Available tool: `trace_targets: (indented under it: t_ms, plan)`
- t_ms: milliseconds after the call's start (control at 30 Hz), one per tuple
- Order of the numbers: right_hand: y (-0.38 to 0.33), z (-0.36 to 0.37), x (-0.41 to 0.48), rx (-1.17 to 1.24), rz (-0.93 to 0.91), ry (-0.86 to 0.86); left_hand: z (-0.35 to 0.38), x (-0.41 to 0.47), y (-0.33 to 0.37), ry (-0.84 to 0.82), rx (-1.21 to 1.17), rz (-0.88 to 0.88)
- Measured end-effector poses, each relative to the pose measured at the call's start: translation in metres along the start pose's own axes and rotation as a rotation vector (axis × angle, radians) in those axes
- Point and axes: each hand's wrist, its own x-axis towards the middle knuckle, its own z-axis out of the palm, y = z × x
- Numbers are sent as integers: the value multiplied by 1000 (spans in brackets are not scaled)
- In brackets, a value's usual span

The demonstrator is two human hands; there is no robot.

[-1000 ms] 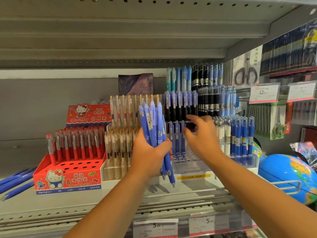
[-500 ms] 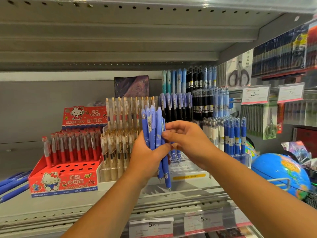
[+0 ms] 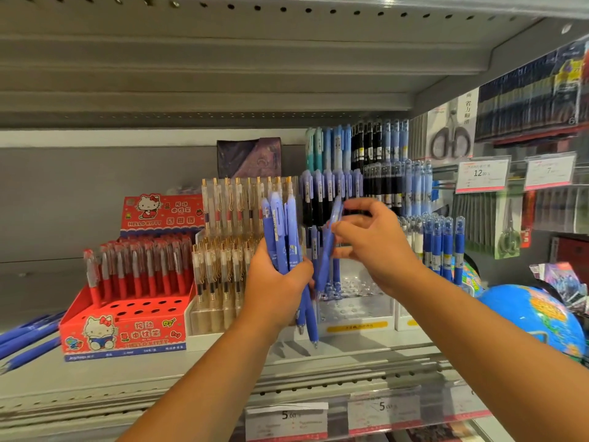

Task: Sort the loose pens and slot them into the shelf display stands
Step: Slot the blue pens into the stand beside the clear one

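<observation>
My left hand (image 3: 276, 287) grips a bundle of blue pens (image 3: 283, 234) upright, tips down, in front of the shelf. My right hand (image 3: 373, 242) pinches a single blue pen (image 3: 328, 247) just right of the bundle, tilted with its cap up. Behind both hands stands a clear tiered display stand (image 3: 353, 301) with several free holes in its front rows and blue and black pens in the rows behind.
A red Hello Kitty stand (image 3: 127, 327) of red pens sits at the left, a clear stand of gold-trimmed pens (image 3: 223, 250) beside it. Loose blue pens (image 3: 25, 342) lie at the far left of the shelf. A globe (image 3: 535, 317) is at the right, scissors packs hang above it.
My right hand came back from the stand to the bundle, took one blue pen out of it and now draws it off to the right. The left hand stays put.
</observation>
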Motion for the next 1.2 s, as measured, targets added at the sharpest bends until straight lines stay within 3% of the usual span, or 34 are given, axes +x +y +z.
trace_targets:
  t_ms: [233,433,733,933,1033,1133,1200]
  plan:
    - [13,-21,15,-561,-275,134,1,-2,3,-19,-5,27]
    - [32,-24,20,-688,-293,140,2,-3,2,-40,-1,42]
    - [52,-24,22,-799,-58,14,1,-3,2,-48,-19,36]
    - [49,-23,15,-867,-66,22,3,-4,3,-43,-40,30]
    - [45,-18,7,-997,-186,73,3,-4,3,-43,-47,20]
    - [34,-11,-4,-892,-375,69,3,-4,3,-43,-49,8]
    - [24,-5,-11,-614,-295,-74,3,-4,3,-46,-39,6]
